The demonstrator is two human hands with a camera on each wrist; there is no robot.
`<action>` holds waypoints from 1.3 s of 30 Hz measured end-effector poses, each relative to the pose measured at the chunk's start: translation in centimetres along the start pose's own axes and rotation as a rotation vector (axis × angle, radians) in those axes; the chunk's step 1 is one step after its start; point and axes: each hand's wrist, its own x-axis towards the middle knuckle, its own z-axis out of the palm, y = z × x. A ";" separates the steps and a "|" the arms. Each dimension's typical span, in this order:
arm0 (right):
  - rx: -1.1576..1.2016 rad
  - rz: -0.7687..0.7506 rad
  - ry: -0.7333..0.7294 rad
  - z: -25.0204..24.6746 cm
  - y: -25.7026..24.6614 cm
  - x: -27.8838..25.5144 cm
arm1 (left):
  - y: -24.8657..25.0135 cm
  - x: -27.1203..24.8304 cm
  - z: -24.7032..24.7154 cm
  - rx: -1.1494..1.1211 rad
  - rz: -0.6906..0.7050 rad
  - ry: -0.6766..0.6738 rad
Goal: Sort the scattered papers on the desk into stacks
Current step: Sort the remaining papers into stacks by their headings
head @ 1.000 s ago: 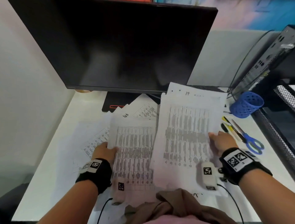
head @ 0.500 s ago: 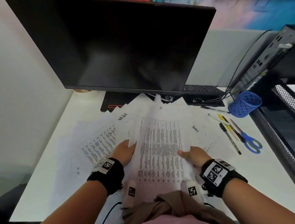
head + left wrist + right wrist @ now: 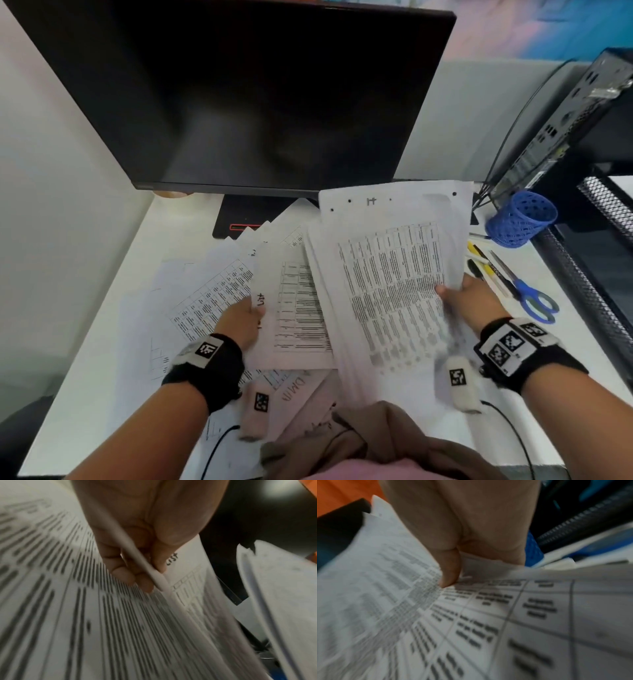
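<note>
Printed papers lie scattered over the white desk (image 3: 102, 394). My right hand (image 3: 469, 301) pinches the right edge of a thick sheaf of printed sheets (image 3: 390, 294), thumb on top, and holds it tilted up above the desk; the same pinch shows in the right wrist view (image 3: 453, 566). My left hand (image 3: 241, 320) grips the left edge of a smaller stack of table sheets (image 3: 294, 308), thumb on top and fingers underneath (image 3: 123, 574). More loose sheets (image 3: 209, 298) lie left of and beneath both hands.
A black monitor (image 3: 260, 96) stands at the back. A blue mesh pen cup (image 3: 520, 219) lies tipped at the right, with pens (image 3: 483, 260) and blue-handled scissors (image 3: 534, 298) beside it. A black computer case (image 3: 575, 120) and mesh rack (image 3: 603, 212) fill the right side.
My right hand has lifted the thick sheaf and carried it right, toward the pens. My left hand moved slightly left and now holds the edge of the smaller stack that was underneath.
</note>
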 end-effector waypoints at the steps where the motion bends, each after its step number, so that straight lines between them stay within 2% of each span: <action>1: -0.043 -0.038 -0.030 -0.7 -0.3 0.2 | 0.0 0.2 -0.7 0.026 0.024 0.011; 3: -0.136 -0.131 -0.104 -1.7 -1.2 0.3 | 0.2 0.7 -2.0 0.048 0.082 0.002; 6: -0.284 -0.215 -0.173 -1.5 -2.6 -0.2 | 1.3 0.6 -3.1 0.079 0.187 -0.105; 10: -0.482 -0.216 -0.290 1.1 -3.5 -0.8 | 3.0 -0.3 -2.8 0.007 0.254 -0.178; 14: -0.482 -0.144 -0.267 2.5 -2.6 -0.4 | 2.9 -0.9 -2.3 0.068 0.298 -0.126; 16: -0.485 -0.105 -0.233 2.5 -1.7 0.0 | 1.5 -0.7 -2.7 0.024 0.263 -0.050; 21: -0.395 -0.055 -0.096 1.3 0.1 0.6 | -3.0 -0.8 -4.5 -0.116 0.032 0.009; 23: -0.330 -0.014 -0.054 0.9 0.8 0.9 | -5.1 -0.5 -5.4 -0.120 -0.093 0.187; 25: -0.275 0.033 -0.011 0.7 1.3 1.0 | -7.3 -0.3 -6.0 -0.198 -0.286 0.395; 26: -0.263 0.057 0.002 0.6 1.5 1.1 | -8.1 -0.2 -6.2 -0.293 -0.368 0.451; 28: -0.260 0.099 0.007 0.8 1.8 1.0 | -9.4 0.4 -6.1 -0.505 -0.446 0.456; 32: -0.257 0.143 -0.021 1.6 2.5 1.1 | -13.3 4.1 -3.7 -0.689 -0.467 0.409; 35: -0.259 0.168 -0.032 2.1 2.8 0.9 | -8.5 1.0 -3.3 -0.613 -0.399 0.338; 39: -0.231 0.169 -0.030 1.9 3.6 0.9 | -5.8 -0.5 -2.3 -0.450 -0.267 0.317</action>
